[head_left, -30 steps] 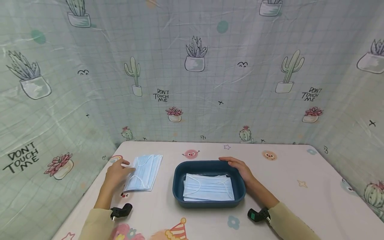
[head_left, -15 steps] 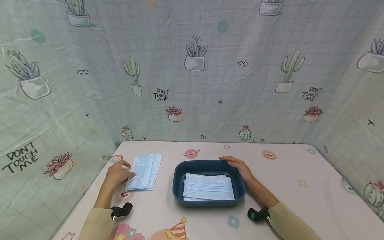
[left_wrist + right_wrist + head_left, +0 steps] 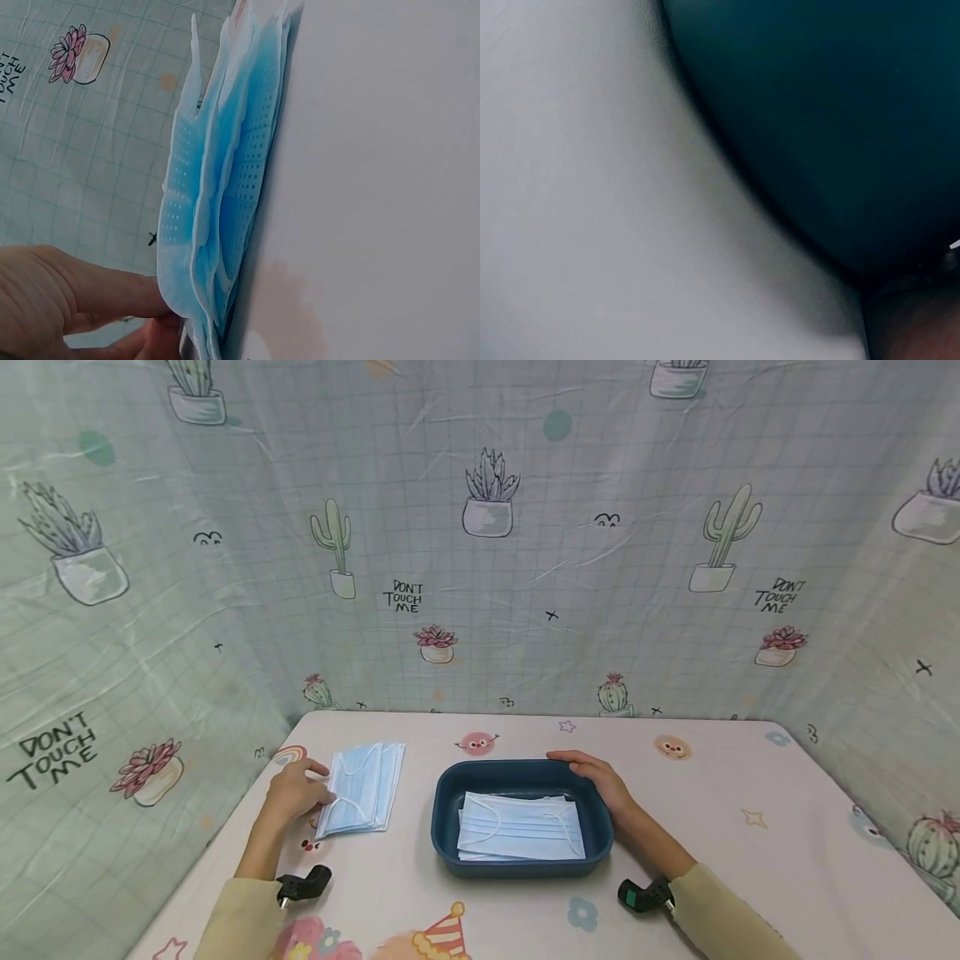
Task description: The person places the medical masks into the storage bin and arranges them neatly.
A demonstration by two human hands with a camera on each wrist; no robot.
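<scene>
On the left of the table lies a small stack of light blue face masks (image 3: pixel 362 789), fanned slightly. My left hand (image 3: pixel 294 792) is at the stack's left edge. Seen from the left wrist, the thumb (image 3: pixel 120 292) and a fingertip pinch the edge of the outermost face mask (image 3: pixel 176 225), whose layers stand a little apart. A dark blue plastic bin (image 3: pixel 522 870) sits mid-table with several face masks (image 3: pixel 521 829) lying flat in it. My right hand (image 3: pixel 603 785) rests on the bin's back right corner, fingers fairly straight along the rim. Its thumb is hidden.
The table (image 3: pixel 720 860) has a pale cover printed with cartoon faces, stars and flowers. A cactus-print curtain (image 3: pixel 555 577) hangs behind it and at both sides. Black wrist cameras (image 3: pixel 303 885) sit at both sleeves.
The stack of face masks has shifted slightly and turned a little at my left hand, whose fingers have drawn in on its edge. My right hand and the bin stay put.
</scene>
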